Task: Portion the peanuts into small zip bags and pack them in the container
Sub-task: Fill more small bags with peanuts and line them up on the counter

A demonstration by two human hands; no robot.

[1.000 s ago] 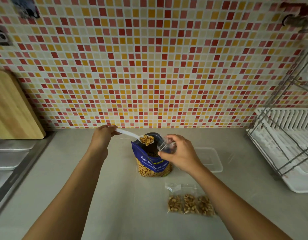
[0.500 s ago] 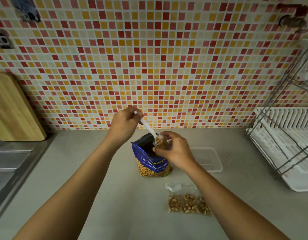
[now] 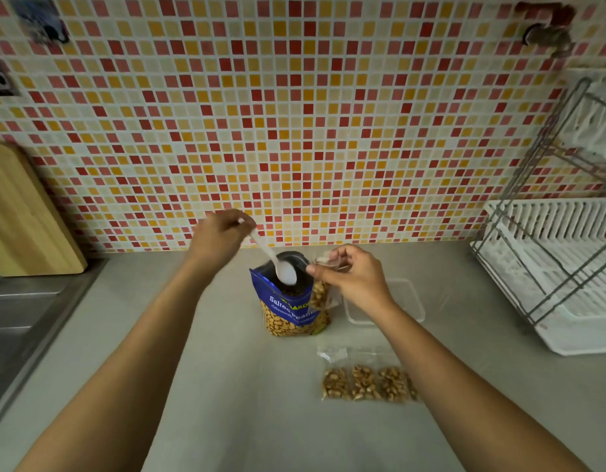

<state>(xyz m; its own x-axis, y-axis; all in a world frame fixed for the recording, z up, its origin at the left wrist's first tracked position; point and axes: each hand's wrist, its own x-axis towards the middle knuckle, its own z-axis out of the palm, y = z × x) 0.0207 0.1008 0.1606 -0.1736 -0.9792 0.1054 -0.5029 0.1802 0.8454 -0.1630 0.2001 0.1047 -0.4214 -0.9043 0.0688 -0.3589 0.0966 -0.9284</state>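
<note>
Scooping: our left hand (image 3: 220, 238) grips the empty spoon (image 3: 285, 271) over the peanut bag (image 3: 288, 308), right hand (image 3: 356, 279) pinches a part-filled zip bag (image 3: 320, 294); next we dip again.

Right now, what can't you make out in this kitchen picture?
Head view only:
- Clear container: near side hidden by the right hand.
- Filled zip bags: the right forearm hides part of the row, so no count.
- Peanut bag: depth inside is dark behind the spoon.
- Sink: cut off at the left edge.
</note>
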